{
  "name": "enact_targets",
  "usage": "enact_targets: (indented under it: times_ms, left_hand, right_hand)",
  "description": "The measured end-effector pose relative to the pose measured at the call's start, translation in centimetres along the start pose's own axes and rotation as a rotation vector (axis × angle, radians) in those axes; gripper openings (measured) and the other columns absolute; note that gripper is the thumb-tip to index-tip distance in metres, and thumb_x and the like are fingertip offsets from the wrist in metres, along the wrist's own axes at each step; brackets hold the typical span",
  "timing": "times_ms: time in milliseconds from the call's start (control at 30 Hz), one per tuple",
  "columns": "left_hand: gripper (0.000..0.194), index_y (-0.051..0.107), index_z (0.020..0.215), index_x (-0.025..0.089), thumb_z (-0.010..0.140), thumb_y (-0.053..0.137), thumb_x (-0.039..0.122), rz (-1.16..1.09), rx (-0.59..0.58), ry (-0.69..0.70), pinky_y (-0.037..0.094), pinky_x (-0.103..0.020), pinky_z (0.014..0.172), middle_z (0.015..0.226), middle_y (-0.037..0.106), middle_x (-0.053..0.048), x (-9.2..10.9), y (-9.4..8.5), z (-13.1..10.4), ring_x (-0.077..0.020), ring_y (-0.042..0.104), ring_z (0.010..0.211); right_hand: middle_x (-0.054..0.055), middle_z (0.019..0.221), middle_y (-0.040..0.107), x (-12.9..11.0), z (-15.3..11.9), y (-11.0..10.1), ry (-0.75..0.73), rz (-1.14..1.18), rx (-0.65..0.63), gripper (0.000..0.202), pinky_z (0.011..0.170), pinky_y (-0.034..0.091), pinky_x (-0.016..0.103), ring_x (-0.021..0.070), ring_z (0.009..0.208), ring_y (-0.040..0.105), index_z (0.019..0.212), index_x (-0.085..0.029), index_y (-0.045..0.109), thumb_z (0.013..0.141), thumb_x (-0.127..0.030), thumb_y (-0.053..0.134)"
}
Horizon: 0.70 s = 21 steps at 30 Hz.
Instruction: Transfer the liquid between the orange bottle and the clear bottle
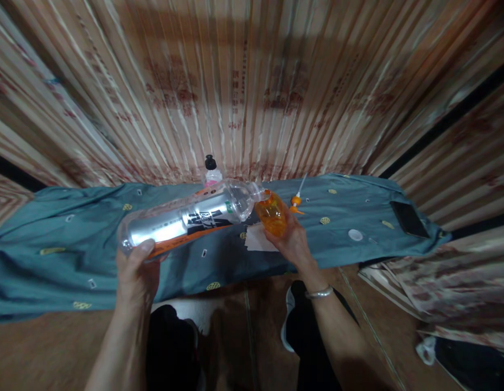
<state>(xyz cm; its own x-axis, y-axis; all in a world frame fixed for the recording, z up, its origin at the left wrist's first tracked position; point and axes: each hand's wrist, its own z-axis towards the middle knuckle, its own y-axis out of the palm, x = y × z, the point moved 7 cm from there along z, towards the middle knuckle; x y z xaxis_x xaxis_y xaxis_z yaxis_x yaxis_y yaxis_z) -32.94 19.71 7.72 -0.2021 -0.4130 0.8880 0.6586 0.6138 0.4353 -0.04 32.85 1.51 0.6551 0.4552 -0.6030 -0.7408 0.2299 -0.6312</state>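
The left hand [138, 274] is closed around the base end of the big bottle [182, 220], its thumb lying along the near side; the other fingers are mostly hidden. The right hand [293, 239] is curled around the small amber bottle [272, 215], gripping its side and lower part.

The left forearm rises from the lower edge of the view, with the hand at the bottle's base. The right forearm slants in from the lower right, a bracelet [319, 292] on its wrist, and the hand points up and to the left.

The big bottle is clear with a silver and orange label, held well tilted above the cloth [182, 277], its neck toward the right. Its mouth meets the top of the amber bottle; whether they touch or only overlap cannot be told.

Below the amber bottle lies white paper [260, 240], partly covered by the right hand. Behind the big bottle stands a black-capped bottle [211, 169]. To the right of the amber bottle lies an orange pump [295, 201] with its tube. Farther right are a white disc [355, 235] and, near the cloth's end, a dark flat object [409, 219].
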Motion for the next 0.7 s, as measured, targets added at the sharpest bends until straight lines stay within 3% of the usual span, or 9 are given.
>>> enact_targets:
  times_ms: [400,700]
  left_hand:
    - [0.043,0.079,0.084,0.024,0.044,0.093,0.032,0.014,-0.012,-0.002,0.041,-0.017,0.039,0.101,0.081,-0.007,0.05,0.07,0.00,-0.0152,0.063,0.066]
    - [0.055,0.081,0.099,0.026,0.045,0.094,0.032,0.011,-0.004,-0.001,0.041,-0.017,0.041,0.108,0.081,-0.007,-0.03,-0.04,-0.10,-0.0174,0.066,0.073]
  right_hand:
    - [0.017,0.147,0.073,0.25,-0.08,0.20,-0.031,-0.014,0.016,0.090,0.110,0.064,0.051,0.0355,0.132,0.074,0.162,-0.021,0.044,0.081,-0.032,0.081]
    - [0.017,0.148,0.073,0.08,-0.04,0.16,-0.038,0.000,0.026,0.087,0.112,0.063,0.050,0.0343,0.133,0.073,0.161,-0.021,0.045,0.082,-0.032,0.080]
